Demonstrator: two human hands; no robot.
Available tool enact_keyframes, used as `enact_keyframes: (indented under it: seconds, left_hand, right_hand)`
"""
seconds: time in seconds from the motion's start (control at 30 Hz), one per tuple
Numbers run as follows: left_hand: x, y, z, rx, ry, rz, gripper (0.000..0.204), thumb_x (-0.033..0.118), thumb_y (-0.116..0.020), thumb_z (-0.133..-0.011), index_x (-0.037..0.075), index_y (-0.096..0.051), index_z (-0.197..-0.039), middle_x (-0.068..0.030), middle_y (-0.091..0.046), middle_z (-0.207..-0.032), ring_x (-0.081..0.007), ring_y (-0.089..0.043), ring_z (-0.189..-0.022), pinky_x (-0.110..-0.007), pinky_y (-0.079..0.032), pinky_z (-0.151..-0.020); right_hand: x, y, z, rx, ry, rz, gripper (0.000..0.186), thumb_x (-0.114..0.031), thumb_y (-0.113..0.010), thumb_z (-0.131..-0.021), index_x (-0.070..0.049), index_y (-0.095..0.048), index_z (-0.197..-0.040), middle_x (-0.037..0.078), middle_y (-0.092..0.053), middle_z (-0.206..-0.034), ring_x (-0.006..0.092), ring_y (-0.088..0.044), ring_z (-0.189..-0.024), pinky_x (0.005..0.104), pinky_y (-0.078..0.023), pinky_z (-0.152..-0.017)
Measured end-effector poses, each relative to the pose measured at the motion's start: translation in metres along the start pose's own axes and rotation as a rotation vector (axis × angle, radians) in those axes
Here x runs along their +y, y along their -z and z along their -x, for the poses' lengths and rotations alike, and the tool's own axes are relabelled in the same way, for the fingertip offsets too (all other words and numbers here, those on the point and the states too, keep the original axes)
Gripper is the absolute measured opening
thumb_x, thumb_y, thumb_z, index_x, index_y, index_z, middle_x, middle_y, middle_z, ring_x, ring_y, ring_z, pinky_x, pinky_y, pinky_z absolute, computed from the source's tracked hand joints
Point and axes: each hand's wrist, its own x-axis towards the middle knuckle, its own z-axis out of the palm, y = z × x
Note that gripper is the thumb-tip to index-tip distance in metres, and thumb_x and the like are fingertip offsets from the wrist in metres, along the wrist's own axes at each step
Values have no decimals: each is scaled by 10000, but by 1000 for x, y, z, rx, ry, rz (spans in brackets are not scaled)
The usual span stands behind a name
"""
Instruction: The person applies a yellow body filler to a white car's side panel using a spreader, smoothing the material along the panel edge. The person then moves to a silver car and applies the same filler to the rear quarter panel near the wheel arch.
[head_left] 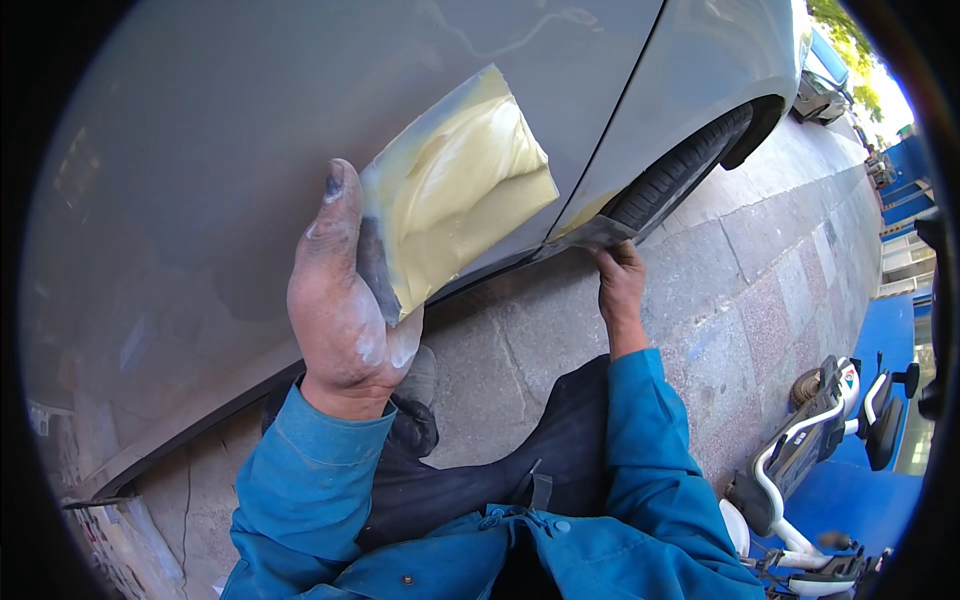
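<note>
My left hand (345, 290) holds a flat board from below and behind, thumb raised along its left edge; most of the fingers are hidden behind it. Pale yellow filler paste (465, 190) is smeared thickly over most of the board, whose grey corner (375, 260) shows beside the thumb. Farther right, my right hand (622, 285) pinches a thin dark-grey flat spreader (600, 232). The spreader lies against the lower edge of the car's front fender, just behind the wheel. A yellowish patch (585, 212) shows on the fender right above it.
The grey car door (230, 130) fills the left and top, with a dark seam before the fender. A black tyre (685, 165) sits in the wheel arch. Paving (760, 310) stretches to the right, where a white-framed scooter or bike (790, 470) stands near blue panels.
</note>
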Motion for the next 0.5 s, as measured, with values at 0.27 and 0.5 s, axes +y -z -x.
enact_keyframes:
  seconds: [0.27, 0.5]
  left_hand:
    - [0, 1, 0, -3, -2, -13, 458, 404, -619, -1106, 31, -636, -1370, -122, -726, -1320, -277, -715, -1223, -430, -564, -1067]
    - [-3, -2, -1, -14, 10, 4, 450, 399, -623, -1105, 37, -633, -1372, -120, -724, -1324, -274, -716, -1221, -430, -572, -1059]
  right_hand:
    - [-4, -8, 4, -84, -62, -36, 273, 70, -704, -955, 14, -758, -1217, 58, -786, -1143, 135, -710, -1040, 292, -539, -969]
    - [3, -1, -5, -63, -17, -48, 300, 71, -704, -955, 13, -751, -1246, 53, -783, -1175, 136, -707, -1071, 295, -534, -991]
